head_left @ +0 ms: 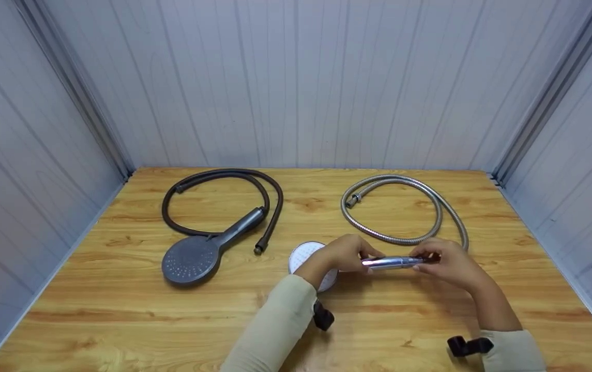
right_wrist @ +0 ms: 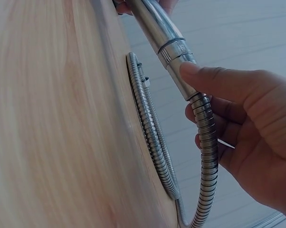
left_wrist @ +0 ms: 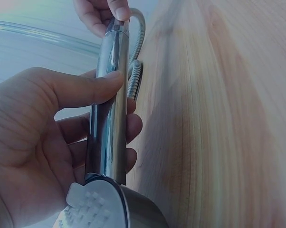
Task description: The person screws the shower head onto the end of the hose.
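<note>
Silver set first: I judge it mid-join, maybe close to finished. My left grip is wrapped round the handle of the silver shower head, near the middle of the worktop, handle pointing to 3 o'clock. My right grip pinches the end nut of the silver hose, lined up at the handle's tail. Nut reads as seated against the handle; can't tell if it's tight. Rest of that hose is coiled at 2 o'clock from the shower head, its other fitting loose.

Not done: dark set. Dark shower head lies at 9 o'clock from the silver one, dark hose looped at 10 o'clock. Both hose ends are free, so that pair counts as unjoined, if it's in scope. Open item on mine: confirming the nut.
</note>
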A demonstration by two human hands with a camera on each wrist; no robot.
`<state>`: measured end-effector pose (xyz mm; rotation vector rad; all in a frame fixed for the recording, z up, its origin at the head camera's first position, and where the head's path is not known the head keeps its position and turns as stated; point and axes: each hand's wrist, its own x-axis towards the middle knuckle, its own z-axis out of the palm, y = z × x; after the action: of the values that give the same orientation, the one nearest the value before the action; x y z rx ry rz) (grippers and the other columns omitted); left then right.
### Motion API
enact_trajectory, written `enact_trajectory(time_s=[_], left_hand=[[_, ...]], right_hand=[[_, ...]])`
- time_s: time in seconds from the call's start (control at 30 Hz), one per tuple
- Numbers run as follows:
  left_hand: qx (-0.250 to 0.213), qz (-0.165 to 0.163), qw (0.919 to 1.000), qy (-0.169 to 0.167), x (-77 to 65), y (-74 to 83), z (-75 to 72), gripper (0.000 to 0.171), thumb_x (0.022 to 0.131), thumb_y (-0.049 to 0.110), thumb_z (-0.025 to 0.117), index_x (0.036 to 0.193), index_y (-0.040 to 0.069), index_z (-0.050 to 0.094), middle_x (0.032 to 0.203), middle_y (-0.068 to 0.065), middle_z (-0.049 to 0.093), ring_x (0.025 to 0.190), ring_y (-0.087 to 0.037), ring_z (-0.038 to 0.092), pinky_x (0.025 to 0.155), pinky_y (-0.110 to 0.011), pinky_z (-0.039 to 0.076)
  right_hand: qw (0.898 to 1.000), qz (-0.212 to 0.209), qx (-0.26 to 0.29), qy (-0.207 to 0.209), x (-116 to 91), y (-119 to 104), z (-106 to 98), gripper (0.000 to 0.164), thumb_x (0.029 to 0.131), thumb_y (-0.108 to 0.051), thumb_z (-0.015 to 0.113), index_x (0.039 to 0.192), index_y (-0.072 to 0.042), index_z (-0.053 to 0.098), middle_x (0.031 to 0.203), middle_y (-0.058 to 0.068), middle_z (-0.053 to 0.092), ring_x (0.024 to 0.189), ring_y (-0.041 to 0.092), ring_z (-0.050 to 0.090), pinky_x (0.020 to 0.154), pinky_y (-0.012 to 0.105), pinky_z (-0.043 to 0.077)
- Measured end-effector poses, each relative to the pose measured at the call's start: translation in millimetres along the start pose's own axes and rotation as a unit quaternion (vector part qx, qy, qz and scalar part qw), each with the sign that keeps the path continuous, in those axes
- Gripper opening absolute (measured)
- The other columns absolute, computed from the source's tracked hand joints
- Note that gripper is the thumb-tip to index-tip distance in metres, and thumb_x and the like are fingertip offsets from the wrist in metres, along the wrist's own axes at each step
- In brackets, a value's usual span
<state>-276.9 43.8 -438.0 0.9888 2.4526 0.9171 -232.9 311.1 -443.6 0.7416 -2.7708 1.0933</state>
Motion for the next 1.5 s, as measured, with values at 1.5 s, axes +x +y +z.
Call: enact_trajectory(time_s=[1.5], left_hand=[[0.001, -0.002, 0.9998, 0.017, -3.6, 1.3, -0.4, 0.042, 0.079, 0.005, 0.078, 0.118, 0.018, 0.073, 0.073, 0.008, 0.065, 0.061, -0.004, 0.046, 0.056, -0.018, 0.037]], right_hand=[[1.0, 0.003, 0.009, 0.009, -1.6, -2.6, -0.3, 0.015, 0.083, -0.012, 0.078, 0.097, -0.014, 0.073, 0.093, -0.001, 0.062, 0.079, 0.014, 0.057, 0.067, 0.026, 0.049]])
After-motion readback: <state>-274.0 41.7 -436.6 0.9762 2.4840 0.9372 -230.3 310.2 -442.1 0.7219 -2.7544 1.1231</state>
